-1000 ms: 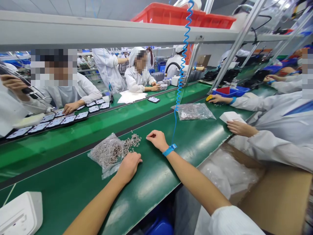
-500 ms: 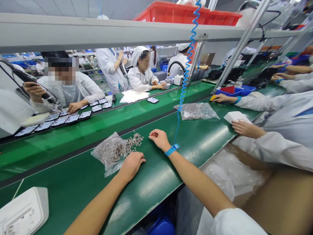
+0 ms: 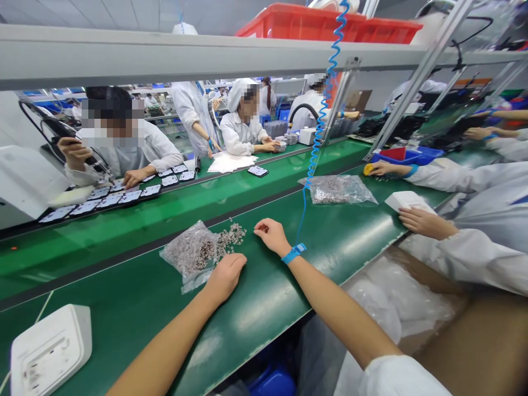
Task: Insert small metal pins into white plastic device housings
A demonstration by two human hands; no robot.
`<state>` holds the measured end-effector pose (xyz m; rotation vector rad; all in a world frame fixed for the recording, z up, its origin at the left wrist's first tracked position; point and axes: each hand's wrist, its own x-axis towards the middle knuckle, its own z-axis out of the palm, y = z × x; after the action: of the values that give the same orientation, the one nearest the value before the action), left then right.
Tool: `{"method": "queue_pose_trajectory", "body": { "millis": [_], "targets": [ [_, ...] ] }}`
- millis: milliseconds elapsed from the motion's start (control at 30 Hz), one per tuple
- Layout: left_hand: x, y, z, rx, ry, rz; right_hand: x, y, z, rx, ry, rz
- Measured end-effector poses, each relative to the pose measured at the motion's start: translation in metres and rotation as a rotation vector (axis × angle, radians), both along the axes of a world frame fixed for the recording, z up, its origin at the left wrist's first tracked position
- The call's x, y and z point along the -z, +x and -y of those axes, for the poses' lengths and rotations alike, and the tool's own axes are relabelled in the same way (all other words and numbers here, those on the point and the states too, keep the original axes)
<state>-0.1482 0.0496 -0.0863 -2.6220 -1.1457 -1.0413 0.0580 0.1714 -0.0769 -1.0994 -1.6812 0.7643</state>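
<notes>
My left hand rests on the green work surface, just in front of a clear plastic bag. Small metallic parts spill from the bag's open end. The fingers of this hand are pressed together and point right; whatever they hold is hidden. To the right of the spilled parts, my right hand is closed in a pinch, with its fingertips towards the parts. Anything in that pinch is too small to make out. A blue wrist strap with a coiled cord circles my right wrist.
A white plastic housing lies at the near left. Another bag of small parts lies further right. Beside me a co-worker's hand touches a white box. Across the green belt, a co-worker handles flat devices.
The view has shifted slightly, so most things appear further right. My left hand's fingers have shifted a little and look straighter; my right hand stays pinched in nearly the same place.
</notes>
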Motion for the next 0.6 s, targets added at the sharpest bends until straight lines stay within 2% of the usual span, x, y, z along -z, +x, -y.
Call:
{"method": "queue_pose_trajectory", "body": {
  "millis": [600],
  "targets": [
    [-0.0103, 0.0025, 0.0031, -0.089, 0.056, 0.012, -0.0011, 0.0005, 0.0018, -0.023, -0.028, 0.055]
  ]
}}
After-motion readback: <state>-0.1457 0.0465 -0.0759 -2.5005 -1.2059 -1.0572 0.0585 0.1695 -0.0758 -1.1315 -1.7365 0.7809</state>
